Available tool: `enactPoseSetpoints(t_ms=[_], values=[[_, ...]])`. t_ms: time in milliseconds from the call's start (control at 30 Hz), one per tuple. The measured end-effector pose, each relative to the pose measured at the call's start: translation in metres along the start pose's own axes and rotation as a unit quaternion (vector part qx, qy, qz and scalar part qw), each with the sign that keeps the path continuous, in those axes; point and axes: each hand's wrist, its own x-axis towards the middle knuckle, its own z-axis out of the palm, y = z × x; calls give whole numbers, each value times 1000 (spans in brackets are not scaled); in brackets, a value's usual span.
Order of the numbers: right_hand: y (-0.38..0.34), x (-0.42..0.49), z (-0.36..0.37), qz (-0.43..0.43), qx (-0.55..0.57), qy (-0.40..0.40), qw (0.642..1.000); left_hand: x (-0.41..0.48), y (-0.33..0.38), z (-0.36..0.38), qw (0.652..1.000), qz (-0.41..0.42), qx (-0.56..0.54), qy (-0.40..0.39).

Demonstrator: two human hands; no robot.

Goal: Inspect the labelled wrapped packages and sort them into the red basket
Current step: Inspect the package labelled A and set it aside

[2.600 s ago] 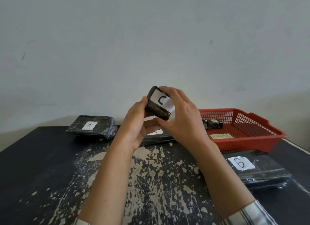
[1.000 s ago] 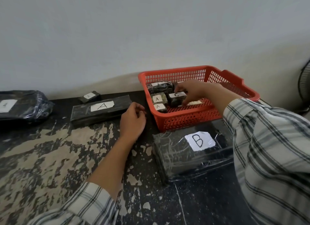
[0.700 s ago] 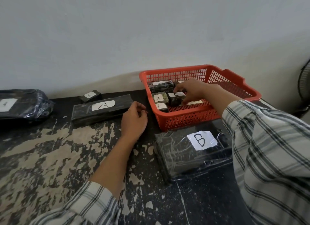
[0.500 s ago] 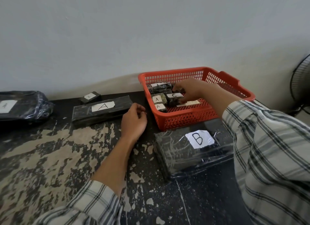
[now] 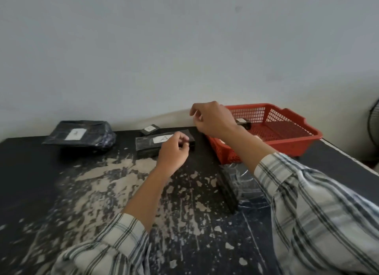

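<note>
Left hand (image 5: 173,152) and right hand (image 5: 213,119), loosely curled and empty, by the long package (image 5: 151,143) at centre: probably best gripped at both ends, label up.

A plain grey wall (image 5: 184,49) stands behind the black table (image 5: 51,192) — its top worn in pale, flaked patches. A fan (image 5: 375,121) shows far right.

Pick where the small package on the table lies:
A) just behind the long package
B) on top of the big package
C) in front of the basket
A: the small package lies on the far side of the long package, left of the basket.
</note>
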Motion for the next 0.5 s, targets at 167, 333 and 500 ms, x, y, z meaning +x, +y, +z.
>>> enactPoseSetpoints(t_ms=[167, 333, 500], values=[[-52, 2, 37, -14, -36, -92, 995, -18, -36, -60, 998, -47, -1, 37], [-68, 8, 81, 1, -66, -181, 981, -30, -77, -97, 997, -56, 3, 60], [-68, 14, 110, 14, -114, -205, 972, -30, -100, -97, 994, -76, -34, 72]])
